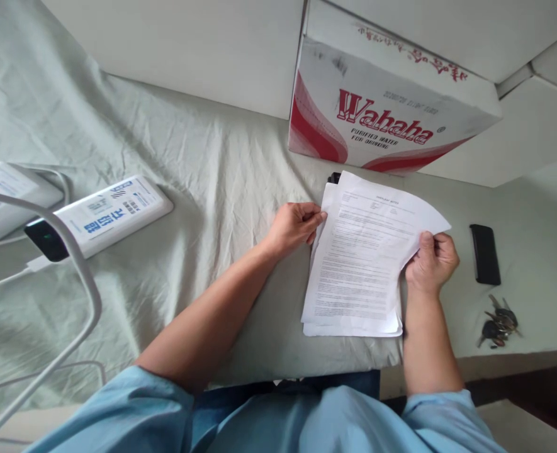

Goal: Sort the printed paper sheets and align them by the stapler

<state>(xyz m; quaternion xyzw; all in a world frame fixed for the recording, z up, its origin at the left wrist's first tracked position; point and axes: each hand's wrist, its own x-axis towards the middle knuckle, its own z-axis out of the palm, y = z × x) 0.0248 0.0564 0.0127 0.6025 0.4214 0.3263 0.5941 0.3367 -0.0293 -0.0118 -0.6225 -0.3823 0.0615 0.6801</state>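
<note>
Your left hand [294, 226] pinches the upper left edge of the papers [363, 258] between thumb and fingertips, its grip narrow and closed on the sheets. Your right hand [432, 261] closes on the right edge, thumb on top and fingers curled beneath, so the top sheet bows up slightly between the two holds. Holding both sides this way likely keeps the loose pages squared and lets you read the printed text, which faces you. The stack lies on a pale green sheet [202, 189] spread over the table, near its front edge and just in front of your lap; the lower pages fan out a little at the bottom, so the pile is not flush. Behind the papers stands a cardboard box [382, 107], red and white, tipped against the wall, with a small dark thing peeking out between it and the stack that you cannot identify. Right of your right hand lies a black case [484, 253], and nearer you a bunch of keys [498, 322], both clear of the pages. Far left sit two white power banks [103, 214] with cables [70, 264] looping towards you, well apart from the papers.
</note>
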